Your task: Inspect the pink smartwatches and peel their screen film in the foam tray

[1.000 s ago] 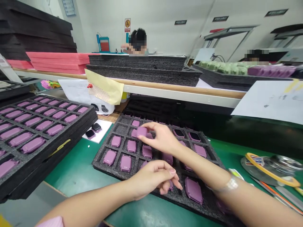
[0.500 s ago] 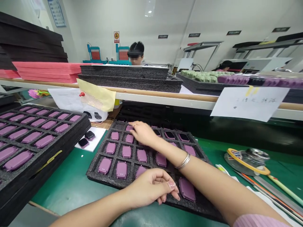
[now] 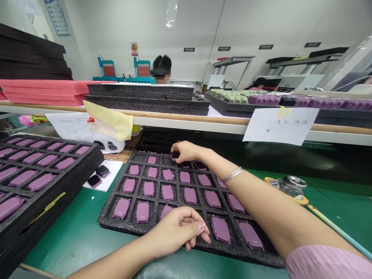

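Note:
A black foam tray (image 3: pixel 104 217) holds rows of purple smartwatch bodies, most with the plain purple back up. Over its back row, my right hand (image 3: pixel 186 150) grips one smartwatch (image 3: pixel 175 155) by its edges, fingers closed, with the dark screen tilted towards me. Beside it in that row, a smartwatch (image 3: pixel 200 166) lies with its black screen up, while another (image 3: pixel 151 159) to the left shows its purple back. My left hand (image 3: pixel 181 229) rests at the tray's front edge, fingers loosely curled against the thumb, nothing visible in them. It partly covers a purple smartwatch (image 3: pixel 165 211).
Left stands a second foam tray (image 3: pixel 78 176) of purple bodies. Two dark-screened smartwatches (image 3: pixel 94 181) lie on a white sheet (image 3: pixel 112 176). A shelf (image 3: pixel 174 118) crosses above the trays. A glass jar (image 3: pixel 292 186) stands right. A person (image 3: pixel 162 69) is behind the shelf.
My right hand has moved right along the back row, leaving a purple-backed smartwatch, and now holds a dark-screened one. The view has turned slightly right. My left hand stays at the front edge.

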{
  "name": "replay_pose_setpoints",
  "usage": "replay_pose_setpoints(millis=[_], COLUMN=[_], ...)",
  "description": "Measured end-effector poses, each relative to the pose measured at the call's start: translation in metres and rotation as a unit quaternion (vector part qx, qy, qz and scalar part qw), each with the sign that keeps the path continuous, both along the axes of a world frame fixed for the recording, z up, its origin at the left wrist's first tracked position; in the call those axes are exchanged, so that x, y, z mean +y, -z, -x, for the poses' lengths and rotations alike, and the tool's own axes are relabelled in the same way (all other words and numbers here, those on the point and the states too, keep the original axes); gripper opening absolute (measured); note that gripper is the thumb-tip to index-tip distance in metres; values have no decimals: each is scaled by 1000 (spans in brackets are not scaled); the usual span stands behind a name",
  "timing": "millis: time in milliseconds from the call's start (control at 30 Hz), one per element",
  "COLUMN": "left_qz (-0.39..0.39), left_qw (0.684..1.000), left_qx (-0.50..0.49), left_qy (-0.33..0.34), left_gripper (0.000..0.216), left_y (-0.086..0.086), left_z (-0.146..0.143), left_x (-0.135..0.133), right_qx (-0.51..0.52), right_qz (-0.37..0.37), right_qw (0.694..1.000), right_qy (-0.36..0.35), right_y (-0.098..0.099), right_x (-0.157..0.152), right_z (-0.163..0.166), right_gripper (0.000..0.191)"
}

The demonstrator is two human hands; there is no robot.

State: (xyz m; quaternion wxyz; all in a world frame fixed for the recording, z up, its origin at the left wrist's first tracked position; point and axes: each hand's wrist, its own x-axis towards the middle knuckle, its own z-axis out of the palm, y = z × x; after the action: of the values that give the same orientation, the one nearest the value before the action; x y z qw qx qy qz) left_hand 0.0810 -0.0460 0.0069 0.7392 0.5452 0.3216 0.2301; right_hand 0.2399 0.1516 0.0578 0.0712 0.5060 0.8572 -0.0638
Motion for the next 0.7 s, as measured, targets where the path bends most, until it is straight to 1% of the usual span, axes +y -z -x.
replay_pose_setpoints(millis=[100, 200, 300, 367, 467, 567, 700], left_qz=[0, -5, -11, -13, -14, -17, -16], left_qw=[1000, 1000, 1000, 1000, 1000, 1000, 1000], left_qx=[5, 4, -1, -5, -9, -8, -6], left_qy=[3, 2, 1, -1, -1, 2, 1], left_gripper=[51, 51, 53, 53, 54, 54, 53], left_y=[2, 3, 2, 1, 2, 2, 3], left_z=[-1, -1, 1, 2, 2, 1, 1], left_x=[0, 1, 1, 1, 1, 1, 1], right_qx=[-31, -51, -53, -50, -57, -78, -96], right_qz=[34, 52, 43, 30, 13, 26, 55], right_qw=[999, 997, 998, 998, 998, 995, 991], right_qy=[-6, 0, 8, 17, 39, 60, 74], right_y=[-5, 3, 8, 4, -10, -16, -6], right_x=[-3, -9, -14, -17, -19, -22, -28], right_z=[-16, -21, -23, -29, -47, -63, -69], right_gripper=[31, 32, 35, 36, 38, 35, 34])
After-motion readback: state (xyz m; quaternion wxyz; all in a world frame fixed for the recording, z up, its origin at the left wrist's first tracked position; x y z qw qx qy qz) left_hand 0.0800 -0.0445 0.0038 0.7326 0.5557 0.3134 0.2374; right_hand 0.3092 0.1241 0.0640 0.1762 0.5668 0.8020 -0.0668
